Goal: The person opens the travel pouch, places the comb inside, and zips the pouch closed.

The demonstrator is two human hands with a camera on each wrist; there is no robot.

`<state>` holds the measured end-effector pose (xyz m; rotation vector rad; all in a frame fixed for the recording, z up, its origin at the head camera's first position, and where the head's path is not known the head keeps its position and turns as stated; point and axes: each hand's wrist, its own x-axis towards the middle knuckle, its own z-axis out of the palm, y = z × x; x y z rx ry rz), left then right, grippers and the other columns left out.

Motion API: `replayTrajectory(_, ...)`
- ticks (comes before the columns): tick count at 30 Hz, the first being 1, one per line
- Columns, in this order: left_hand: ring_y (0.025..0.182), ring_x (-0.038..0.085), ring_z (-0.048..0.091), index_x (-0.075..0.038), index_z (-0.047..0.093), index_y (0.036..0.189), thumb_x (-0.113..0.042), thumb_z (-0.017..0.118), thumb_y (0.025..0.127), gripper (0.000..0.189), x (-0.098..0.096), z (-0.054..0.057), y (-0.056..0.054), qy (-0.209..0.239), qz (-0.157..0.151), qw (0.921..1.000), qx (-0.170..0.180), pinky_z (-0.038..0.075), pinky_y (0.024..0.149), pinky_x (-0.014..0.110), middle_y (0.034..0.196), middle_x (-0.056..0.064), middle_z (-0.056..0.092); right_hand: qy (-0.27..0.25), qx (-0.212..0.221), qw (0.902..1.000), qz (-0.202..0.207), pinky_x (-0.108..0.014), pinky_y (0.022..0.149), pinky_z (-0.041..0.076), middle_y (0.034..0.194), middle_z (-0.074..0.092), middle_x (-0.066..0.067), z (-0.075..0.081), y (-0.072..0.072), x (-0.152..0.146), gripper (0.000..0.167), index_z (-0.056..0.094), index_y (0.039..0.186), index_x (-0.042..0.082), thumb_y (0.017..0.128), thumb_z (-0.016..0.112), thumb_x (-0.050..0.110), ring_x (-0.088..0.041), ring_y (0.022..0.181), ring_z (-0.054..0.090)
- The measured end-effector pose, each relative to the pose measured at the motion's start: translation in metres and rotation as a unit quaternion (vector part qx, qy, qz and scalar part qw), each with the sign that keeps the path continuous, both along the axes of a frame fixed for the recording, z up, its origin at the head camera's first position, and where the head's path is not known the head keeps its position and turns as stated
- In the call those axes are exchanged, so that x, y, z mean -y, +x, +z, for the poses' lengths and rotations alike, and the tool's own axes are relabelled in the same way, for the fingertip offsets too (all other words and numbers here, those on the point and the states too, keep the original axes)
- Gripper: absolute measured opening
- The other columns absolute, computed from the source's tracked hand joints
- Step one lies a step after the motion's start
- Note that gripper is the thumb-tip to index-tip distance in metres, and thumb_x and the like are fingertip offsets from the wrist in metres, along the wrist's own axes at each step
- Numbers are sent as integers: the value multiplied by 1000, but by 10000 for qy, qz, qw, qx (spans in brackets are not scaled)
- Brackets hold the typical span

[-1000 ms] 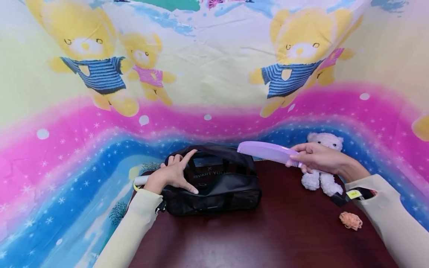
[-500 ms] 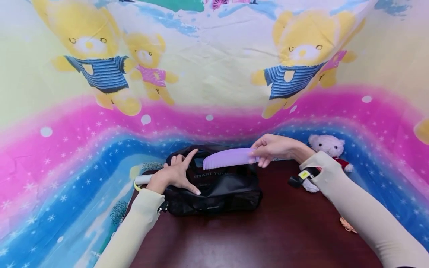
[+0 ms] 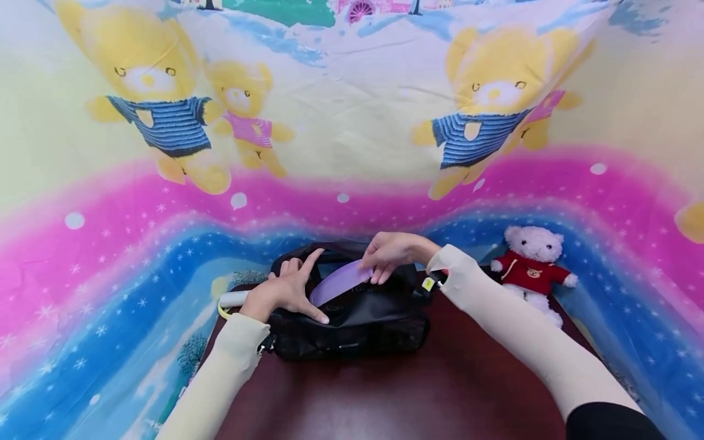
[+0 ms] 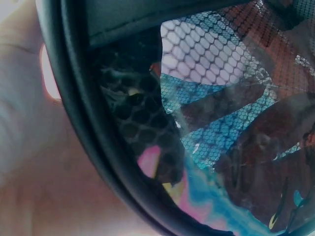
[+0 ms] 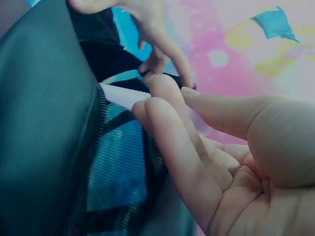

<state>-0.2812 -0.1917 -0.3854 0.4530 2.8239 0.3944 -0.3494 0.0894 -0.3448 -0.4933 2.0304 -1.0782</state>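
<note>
A black travel bag [image 3: 352, 336] with see-through mesh panels lies on the dark table, its zipped mouth spread apart. My left hand [image 3: 286, 290] stretches across the left end of that mouth, thumb on the front rim and index finger toward the back rim. Between thumb and fingers, my right hand [image 3: 392, 253] pinches the end of a purple comb [image 3: 338, 284]. The comb slants down to the left, its far end inside the opening. In the right wrist view the comb [image 5: 120, 96] passes behind the zip edge. The left wrist view shows the bag's dark rim [image 4: 93, 147] beside my palm.
A white teddy bear [image 3: 533, 272] in a red top sits at the table's right back. A white cylindrical thing [image 3: 233, 299] with a yellow band lies left of the bag. Patterned cloth [image 3: 341, 153] hangs behind the dark red table [image 3: 396, 397].
My right hand has carried the comb leftward from near the teddy bear to the bag and lowered its far end into the mouth. The left hand has stayed on the bag.
</note>
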Motion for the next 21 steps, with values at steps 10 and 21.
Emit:
replayTrajectory(10,137,32,29,-43,-7,164,-74,88,59,145,3,0,0,20,9,10000,15,34,98,58,145,13,36,-81,429,9990,-46,-26,73,62,96,77,-14,-18,-5,20,34,60,134,-10,107,50,8,-12,76,75)
replayTrajectory(21,138,35,29,-41,-7,164,-70,89,62,143,4,-3,0,46,-1,10000,-31,31,105,67,150,16,34,122,110,9990,-405,-23,64,60,91,79,-16,-27,1,31,24,73,116,-4,103,60,12,-12,73,77)
